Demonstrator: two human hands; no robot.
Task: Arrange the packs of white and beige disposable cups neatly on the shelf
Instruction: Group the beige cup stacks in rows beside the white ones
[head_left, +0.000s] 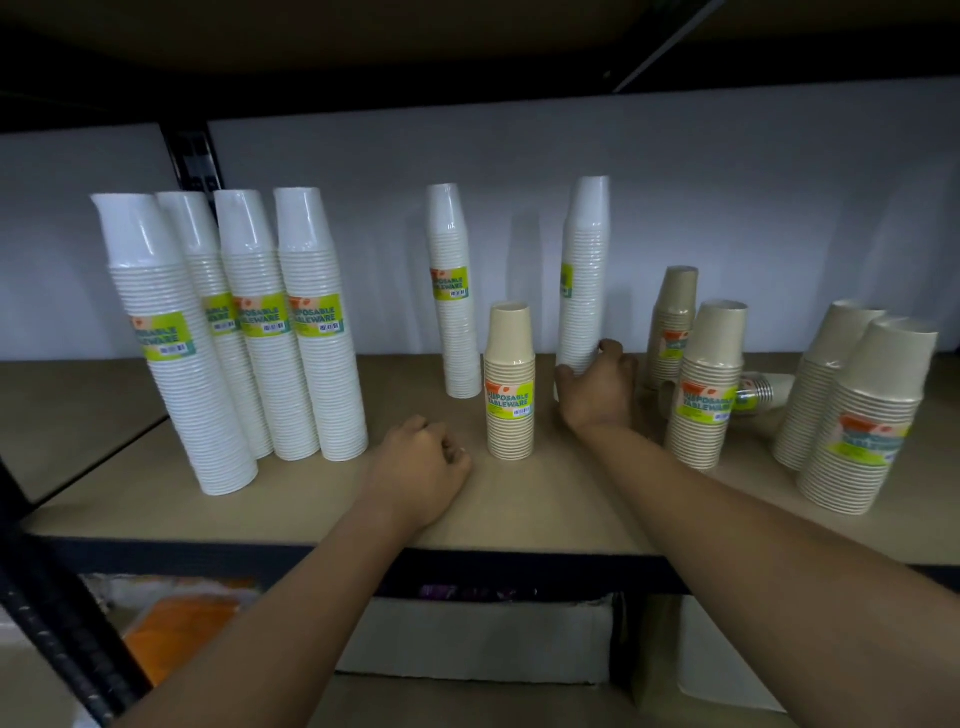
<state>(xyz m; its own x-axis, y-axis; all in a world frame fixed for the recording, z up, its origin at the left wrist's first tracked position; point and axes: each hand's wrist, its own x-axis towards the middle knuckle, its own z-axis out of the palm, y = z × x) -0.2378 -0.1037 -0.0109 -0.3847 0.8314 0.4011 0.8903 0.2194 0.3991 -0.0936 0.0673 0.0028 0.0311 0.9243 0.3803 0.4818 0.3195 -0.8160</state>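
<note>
1. The right hand (597, 387), right of the frame's centre, has its fingers (610, 347) wrapped around the foot of a tall shrink-wrapped pack of white disposable cups (584, 280), thumb on the pack's left side. The pack stands upright on the shelf, with the wrist below it.
2. The left hand (421, 467), just left of centre, rests on the tan wooden shelf board (311, 499) with its fingers curled into a loose fist, holding nothing.
3. Between the two hands, touching neither, stands a short upright pack of beige paper cups (510, 384) with a green and yellow label.
4. Behind that, a second slim pack of white cups (454, 291) stands alone.
5. At the left of the frame, four tall packs of white cups (234, 332) stand close together in a row.
6. At the right, several beige packs (706, 384) stand loosely grouped, with one small pack lying on its side (763, 392) among them.
7. A pale back wall (727, 182) runs behind everything.
</note>
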